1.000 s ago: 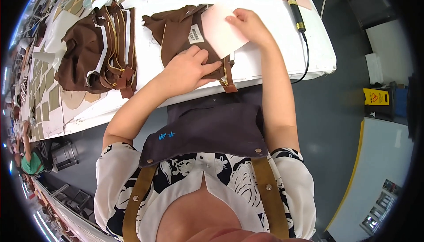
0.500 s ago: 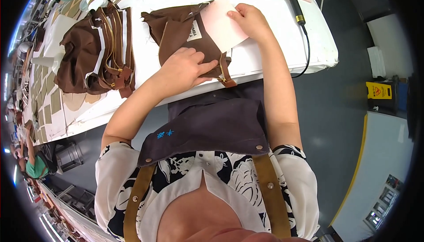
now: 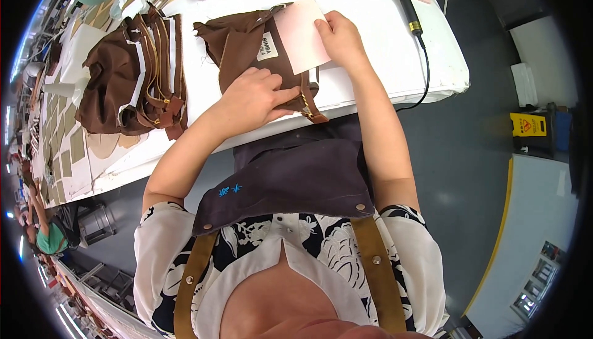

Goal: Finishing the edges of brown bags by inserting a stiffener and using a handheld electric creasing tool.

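Right grip (image 3: 341,40) is clamped on the pale pink sheet (image 3: 301,38) by its right edge, the rest stuck out leftward over the brown fabric piece (image 3: 241,48) on the desk (image 3: 395,61). Left grip (image 3: 254,97) is laid on that fabric's near side; can't be told if anything's pinched.

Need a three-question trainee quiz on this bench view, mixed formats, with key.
1. Multiple choice: the right hand holds the
A) black corded tool
B) pink sheet
C) yellow sign
2. True or false: the left hand rests on the brown zippered piece.
3. Fill in: on the white table, the black corded tool lies to the ____ of the pink sheet.

Key: 1. B; 2. True; 3. right
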Available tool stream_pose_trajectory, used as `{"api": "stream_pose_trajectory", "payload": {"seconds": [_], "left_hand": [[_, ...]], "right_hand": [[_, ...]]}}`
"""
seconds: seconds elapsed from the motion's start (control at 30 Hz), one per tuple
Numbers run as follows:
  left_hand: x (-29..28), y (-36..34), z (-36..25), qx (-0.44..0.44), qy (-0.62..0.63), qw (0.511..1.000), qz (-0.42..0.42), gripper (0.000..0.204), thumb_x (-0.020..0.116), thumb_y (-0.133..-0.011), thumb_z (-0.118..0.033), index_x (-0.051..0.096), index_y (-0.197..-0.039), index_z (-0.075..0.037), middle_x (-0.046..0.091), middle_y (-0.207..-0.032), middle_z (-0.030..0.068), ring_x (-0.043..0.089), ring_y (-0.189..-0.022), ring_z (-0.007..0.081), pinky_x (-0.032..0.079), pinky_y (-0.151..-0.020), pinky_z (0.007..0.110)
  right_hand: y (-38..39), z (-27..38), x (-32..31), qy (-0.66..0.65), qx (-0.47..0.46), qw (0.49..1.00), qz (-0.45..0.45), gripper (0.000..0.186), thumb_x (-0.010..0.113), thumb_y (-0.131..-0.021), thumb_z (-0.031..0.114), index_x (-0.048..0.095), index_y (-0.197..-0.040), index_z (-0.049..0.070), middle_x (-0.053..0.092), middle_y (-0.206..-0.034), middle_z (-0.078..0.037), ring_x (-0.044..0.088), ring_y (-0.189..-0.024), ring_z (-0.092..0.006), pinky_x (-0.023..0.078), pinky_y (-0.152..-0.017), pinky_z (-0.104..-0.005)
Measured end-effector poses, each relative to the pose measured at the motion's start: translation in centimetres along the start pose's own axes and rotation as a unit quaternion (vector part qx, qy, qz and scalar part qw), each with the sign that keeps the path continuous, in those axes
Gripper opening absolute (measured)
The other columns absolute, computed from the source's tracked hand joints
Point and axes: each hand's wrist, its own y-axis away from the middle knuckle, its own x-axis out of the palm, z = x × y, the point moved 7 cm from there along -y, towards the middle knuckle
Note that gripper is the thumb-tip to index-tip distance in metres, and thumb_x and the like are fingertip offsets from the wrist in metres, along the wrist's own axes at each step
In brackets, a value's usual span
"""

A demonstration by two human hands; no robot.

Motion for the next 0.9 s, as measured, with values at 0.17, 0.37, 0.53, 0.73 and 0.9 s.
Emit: {"api": "stream_pose_trajectory", "payload": {"seconds": [0.17,0.37,0.53,0.73,0.9], "left_hand": [[0.0,0.1,0.2,-0.002,0.002,1.000,-0.002,0.046,0.073,-0.083,-0.037,0.070,-0.123,-0.015,0.055,-0.084,0.0046,0.055,-0.081,0.0245,0.045,-0.079,0.037],[0.3,0.1,0.3,-0.008,-0.012,1.000,0.014,0.040,0.072,-0.085,-0.038,0.072,-0.118,-0.016,0.059,-0.085,0.0034,0.058,-0.086,0.0229,0.046,-0.081,0.037],[0.3,-0.1,0.4,-0.008,-0.005,1.000,0.011,0.039,0.072,-0.086,-0.039,0.072,-0.117,-0.016,0.059,-0.085,0.0039,0.058,-0.086,0.0235,0.046,-0.082,0.038],[0.0,-0.2,0.6,-0.025,0.018,0.999,0.031,0.041,0.073,-0.085,-0.038,0.071,-0.119,-0.015,0.060,-0.087,0.0047,0.059,-0.088,0.0252,0.046,-0.084,0.039],[-0.1,-0.2,0.8,-0.027,0.048,0.998,0.017,0.043,0.077,-0.082,-0.035,0.071,-0.117,-0.013,0.057,-0.086,0.0065,0.058,-0.084,0.0272,0.045,-0.084,0.039]], "right_hand": [[0.8,0.6,0.6,0.076,0.020,0.994,0.075,0.035,0.058,-0.097,0.030,0.065,-0.102,-0.005,0.070,-0.095,-0.026,0.068,-0.093,-0.0422,0.052,-0.084,-0.0477],[0.5,0.7,1.4,0.110,0.014,0.988,0.106,0.038,0.054,-0.099,0.030,0.064,-0.100,-0.007,0.069,-0.097,-0.028,0.067,-0.095,-0.0433,0.052,-0.086,-0.0500],[1.3,2.0,2.2,0.113,0.014,0.986,0.121,0.037,0.053,-0.099,0.027,0.064,-0.100,-0.008,0.070,-0.096,-0.027,0.068,-0.093,-0.0423,0.053,-0.085,-0.0487],[1.3,0.3,2.0,-0.069,0.044,0.955,0.285,0.037,0.056,-0.091,0.020,0.058,-0.120,-0.003,0.068,-0.088,-0.016,0.066,-0.080,-0.0283,0.053,-0.076,-0.0391],[4.0,3.2,0.8,-0.016,-0.055,0.945,0.323,0.080,0.075,-0.080,0.031,0.041,-0.148,0.007,0.068,-0.104,-0.016,0.067,-0.090,-0.0267,0.053,-0.082,-0.0378]]}}
